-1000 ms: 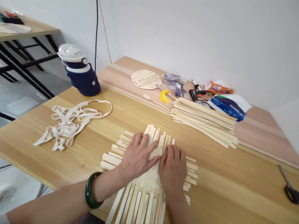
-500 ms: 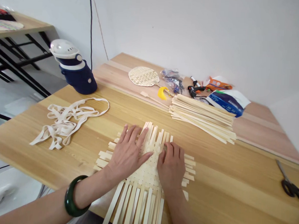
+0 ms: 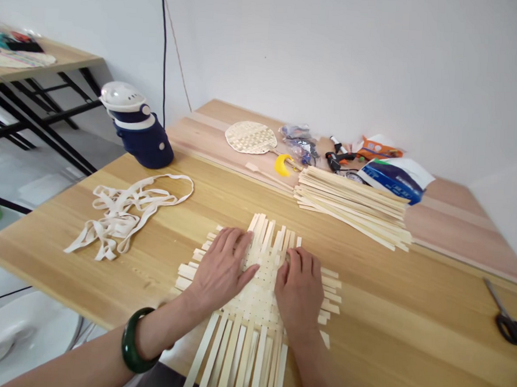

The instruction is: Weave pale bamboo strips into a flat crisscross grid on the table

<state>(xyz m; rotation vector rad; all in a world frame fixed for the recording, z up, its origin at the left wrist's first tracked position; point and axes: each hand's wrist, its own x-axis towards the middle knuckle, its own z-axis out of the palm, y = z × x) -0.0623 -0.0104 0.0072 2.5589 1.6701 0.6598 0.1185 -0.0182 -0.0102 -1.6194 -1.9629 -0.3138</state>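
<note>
A woven mat of pale bamboo strips point(image 3: 259, 293) lies on the table in front of me, tightly plaited in the middle, with loose strip ends sticking out on all sides. The longest ends reach past the near table edge. My left hand point(image 3: 222, 267) rests on the mat's left part, fingers bent over the strips and thumb spread towards the middle. My right hand point(image 3: 300, 286) is curled on the right part, thumb near the forefinger, gripping the weave. Its fingertips are partly hidden. A green bangle point(image 3: 138, 339) circles my left wrist.
Behind the mat lies a stack of loose strips point(image 3: 354, 205). White fabric tape point(image 3: 128, 217) is heaped at the left, beside a blue jug point(image 3: 143, 140). Scissors point(image 3: 507, 319) lie far right. A woven fan point(image 3: 251, 137), glue gun point(image 3: 339, 157) and tissue pack point(image 3: 393, 178) are at the back.
My left hand's fingers have drawn back and bent; they were stretched out flat. The right hand keeps its place on the mat. The whole view has shifted slightly.
</note>
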